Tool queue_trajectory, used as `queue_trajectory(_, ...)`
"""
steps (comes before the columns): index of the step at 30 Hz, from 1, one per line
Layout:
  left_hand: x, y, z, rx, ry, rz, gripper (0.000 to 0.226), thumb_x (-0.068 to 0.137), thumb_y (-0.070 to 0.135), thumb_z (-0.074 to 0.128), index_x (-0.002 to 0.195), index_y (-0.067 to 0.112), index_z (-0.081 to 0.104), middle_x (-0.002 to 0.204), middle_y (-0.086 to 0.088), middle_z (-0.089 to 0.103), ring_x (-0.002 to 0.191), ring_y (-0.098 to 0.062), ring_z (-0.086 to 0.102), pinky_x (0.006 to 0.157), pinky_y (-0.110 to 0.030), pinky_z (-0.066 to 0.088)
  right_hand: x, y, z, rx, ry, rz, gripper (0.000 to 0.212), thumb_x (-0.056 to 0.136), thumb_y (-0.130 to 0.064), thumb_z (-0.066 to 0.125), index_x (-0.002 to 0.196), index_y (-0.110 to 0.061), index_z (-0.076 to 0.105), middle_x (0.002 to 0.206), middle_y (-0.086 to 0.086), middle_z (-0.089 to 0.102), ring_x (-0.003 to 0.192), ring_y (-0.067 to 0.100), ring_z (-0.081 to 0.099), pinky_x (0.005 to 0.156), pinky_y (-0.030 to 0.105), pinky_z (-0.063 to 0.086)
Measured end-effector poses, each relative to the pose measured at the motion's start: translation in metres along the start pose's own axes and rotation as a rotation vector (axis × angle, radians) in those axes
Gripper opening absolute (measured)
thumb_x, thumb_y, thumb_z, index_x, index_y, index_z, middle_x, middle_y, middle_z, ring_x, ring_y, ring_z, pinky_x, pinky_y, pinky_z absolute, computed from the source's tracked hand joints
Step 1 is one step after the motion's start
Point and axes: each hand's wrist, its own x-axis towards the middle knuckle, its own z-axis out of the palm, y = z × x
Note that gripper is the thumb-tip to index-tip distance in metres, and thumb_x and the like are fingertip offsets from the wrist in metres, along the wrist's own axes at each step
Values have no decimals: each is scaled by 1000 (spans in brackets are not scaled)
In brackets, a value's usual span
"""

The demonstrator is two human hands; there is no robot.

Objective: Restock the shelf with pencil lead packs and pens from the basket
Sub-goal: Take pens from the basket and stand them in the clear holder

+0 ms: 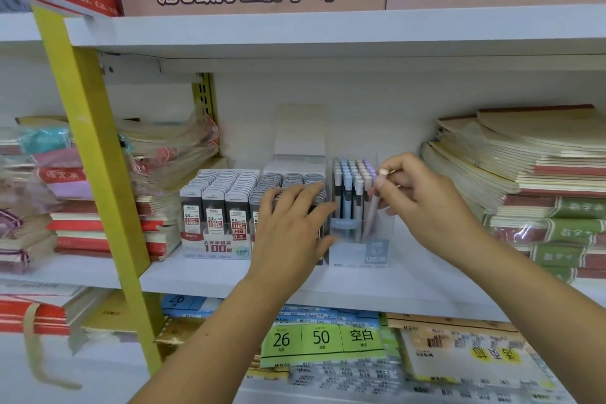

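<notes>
White shelf (pixel 410 285) – lead-pack display (pixel 216 216), pen box (pixel 359 239), notebook stacks (pixel 524 180) on it.

Two lead trays (pixel 216 248) — one pen box (pixel 377 251)

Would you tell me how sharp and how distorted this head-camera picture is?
Head view: wide-angle distortion bows the upper shelf edge; the lead packs, left hand and the pen pinched by the right hand are sharp; the left-edge notebooks and lower shelf stock are blurred; lighting is even.

Left grip (pixel 288 229) flat, fingers spread — forearm extended; right grip (pixel 423 203) pinches pen (pixel 371 213) at fingertips.
</notes>
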Motion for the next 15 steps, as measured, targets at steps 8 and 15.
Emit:
queue_trajectory(8,0,-2,2,-16,12,3,50,74,47,81,119,29,69,139,0,60,127,-28,55,110,-47,22,13,2,1,-54,5,-8,16,96,-25,55,93,-39,46,83,-5,73,76,8,69,77,44,56)
queue_trajectory(15,0,0,-3,-23,-18,-13,49,74,47,81,118,30,69,139,2,60,128,-27,55,109,-45,21,13,10,-2,-24,-5,-8,16,95,-20,57,91,-34,50,81,-11,73,72,0,68,71,31,58)
